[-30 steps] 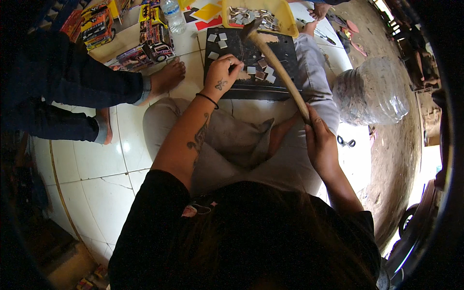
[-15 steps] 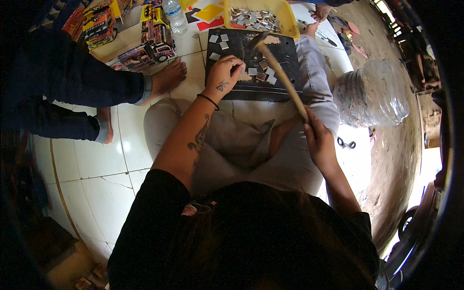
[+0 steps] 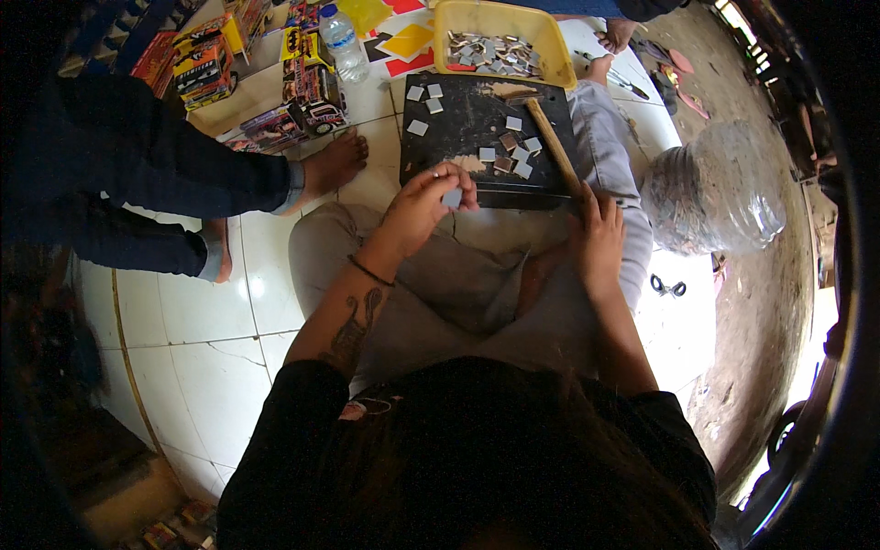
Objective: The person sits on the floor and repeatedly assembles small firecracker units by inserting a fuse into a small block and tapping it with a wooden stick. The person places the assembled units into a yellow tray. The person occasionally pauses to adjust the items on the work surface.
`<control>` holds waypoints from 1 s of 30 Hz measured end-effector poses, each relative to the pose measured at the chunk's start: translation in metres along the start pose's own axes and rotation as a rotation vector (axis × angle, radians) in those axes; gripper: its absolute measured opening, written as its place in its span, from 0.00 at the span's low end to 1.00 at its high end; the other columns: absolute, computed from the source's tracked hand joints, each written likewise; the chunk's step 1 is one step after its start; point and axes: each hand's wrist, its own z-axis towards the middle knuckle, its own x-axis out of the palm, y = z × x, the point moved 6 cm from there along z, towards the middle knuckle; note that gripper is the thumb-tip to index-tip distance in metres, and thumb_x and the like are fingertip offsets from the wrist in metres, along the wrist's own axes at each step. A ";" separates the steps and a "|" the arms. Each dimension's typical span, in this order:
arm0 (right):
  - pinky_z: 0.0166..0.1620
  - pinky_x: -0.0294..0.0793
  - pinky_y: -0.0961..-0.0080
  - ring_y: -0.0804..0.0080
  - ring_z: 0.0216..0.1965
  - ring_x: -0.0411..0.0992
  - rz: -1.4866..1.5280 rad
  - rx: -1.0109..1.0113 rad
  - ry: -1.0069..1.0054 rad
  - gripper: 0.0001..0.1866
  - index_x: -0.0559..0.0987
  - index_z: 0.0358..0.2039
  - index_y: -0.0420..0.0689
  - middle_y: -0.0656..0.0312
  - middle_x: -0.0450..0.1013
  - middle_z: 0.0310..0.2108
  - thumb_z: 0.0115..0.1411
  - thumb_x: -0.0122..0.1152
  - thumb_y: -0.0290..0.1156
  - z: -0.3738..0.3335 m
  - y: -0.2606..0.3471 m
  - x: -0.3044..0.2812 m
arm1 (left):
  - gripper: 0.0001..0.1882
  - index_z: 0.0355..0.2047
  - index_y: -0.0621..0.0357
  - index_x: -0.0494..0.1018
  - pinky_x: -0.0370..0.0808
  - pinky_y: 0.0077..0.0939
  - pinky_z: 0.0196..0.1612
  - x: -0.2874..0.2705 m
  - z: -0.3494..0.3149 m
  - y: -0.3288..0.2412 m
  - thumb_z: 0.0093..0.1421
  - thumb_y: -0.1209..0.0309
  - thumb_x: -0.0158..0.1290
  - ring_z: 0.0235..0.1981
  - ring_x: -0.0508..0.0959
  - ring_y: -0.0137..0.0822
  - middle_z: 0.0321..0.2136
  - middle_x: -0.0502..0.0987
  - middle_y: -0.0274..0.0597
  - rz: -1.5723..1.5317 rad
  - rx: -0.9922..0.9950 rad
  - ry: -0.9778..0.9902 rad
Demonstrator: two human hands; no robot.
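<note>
My left hand (image 3: 426, 203) is closed, pinching a small grey square tile (image 3: 451, 198) just over the near edge of a black board (image 3: 458, 126). At the board's right side, my right hand (image 3: 600, 240) lies loosely over the handle end of a hammer (image 3: 551, 142). The hammer's head rests on the board's far part, and my palm hides the handle's end. Several more grey and brown square pieces (image 3: 515, 123) lie scattered across the board, some at its upper left and others at its lower right.
Beyond the board stands a yellow tub (image 3: 557, 55) of square pieces. A water bottle (image 3: 344, 48) and toy boxes (image 3: 203, 75) are at the far left, near another person's bare foot (image 3: 335, 170). To the right are a clear plastic container (image 3: 710, 192) and black-handled scissors (image 3: 667, 287).
My left hand has drawn back toward me off the board, now with a tile showing in its fingers. The hammer has come down onto the board, and my right hand's grip has loosened.
</note>
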 end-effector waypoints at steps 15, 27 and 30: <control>0.37 0.68 0.80 0.77 0.30 0.71 1.389 -0.106 0.221 0.03 0.81 0.30 0.36 0.60 0.75 0.27 0.56 0.61 0.22 0.019 0.084 -0.043 | 0.12 0.33 0.63 0.73 0.70 0.20 0.25 0.066 -0.038 -0.009 0.66 0.68 0.43 0.20 0.72 0.26 0.21 0.73 0.36 0.390 0.002 0.030; 0.36 0.67 0.85 0.83 0.29 0.69 1.508 0.052 0.413 0.06 0.81 0.32 0.37 0.67 0.75 0.26 0.60 0.59 0.27 0.011 0.074 -0.044 | 0.09 0.30 0.61 0.74 0.67 0.21 0.22 0.081 -0.047 -0.035 0.64 0.71 0.46 0.16 0.71 0.24 0.14 0.71 0.37 0.835 0.306 -0.093; 0.33 0.67 0.85 0.84 0.28 0.68 1.531 0.051 0.477 0.09 0.78 0.32 0.37 0.67 0.73 0.27 0.63 0.55 0.29 0.010 0.078 -0.042 | 0.10 0.30 0.61 0.74 0.65 0.20 0.21 0.082 -0.047 -0.036 0.65 0.71 0.45 0.16 0.69 0.22 0.13 0.70 0.34 0.789 0.297 -0.019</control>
